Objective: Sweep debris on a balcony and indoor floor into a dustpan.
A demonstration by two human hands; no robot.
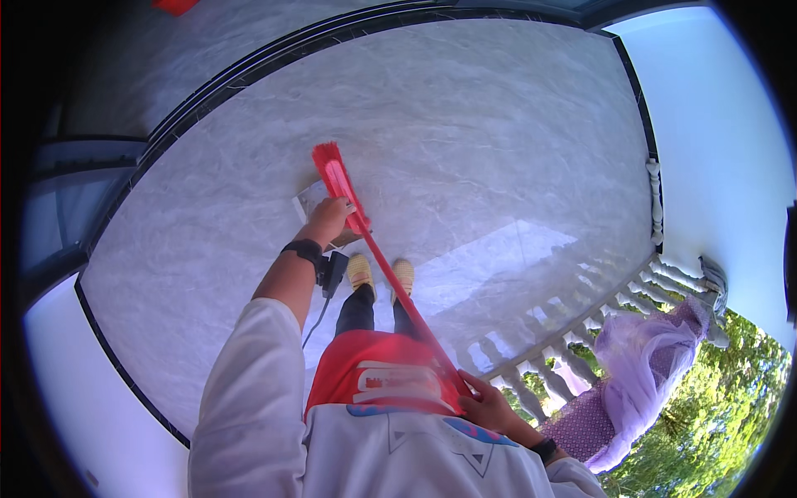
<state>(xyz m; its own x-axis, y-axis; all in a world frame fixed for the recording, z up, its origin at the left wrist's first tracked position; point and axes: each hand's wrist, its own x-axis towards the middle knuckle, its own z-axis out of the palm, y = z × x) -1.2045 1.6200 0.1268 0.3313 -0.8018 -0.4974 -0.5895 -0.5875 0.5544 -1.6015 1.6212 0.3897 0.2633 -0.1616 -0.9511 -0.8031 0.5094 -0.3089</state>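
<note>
A red broom (pixel 398 283) slants across in front of me, its bristled head (pixel 333 165) raised off the floor at the upper end. My left hand (pixel 332 219) grips the broom at its head, fingers against the base of the bristles. By my waist, my right hand (pixel 489 404) is closed around the far end of the handle. Behind the broom head, a pale box-like object (pixel 305 199) with a brown edge is mostly covered by my hand and the broom, so its kind is unclear.
Grey marble-patterned floor (pixel 498 124) spreads around my yellow shoes (pixel 403 274). A black device (pixel 334 274) with a cord hangs near my left wrist. At right stands a stone balustrade (pixel 554 376), with purple fabric (pixel 635 386) draped over it. A dark door track (pixel 249 78) crosses the far side.
</note>
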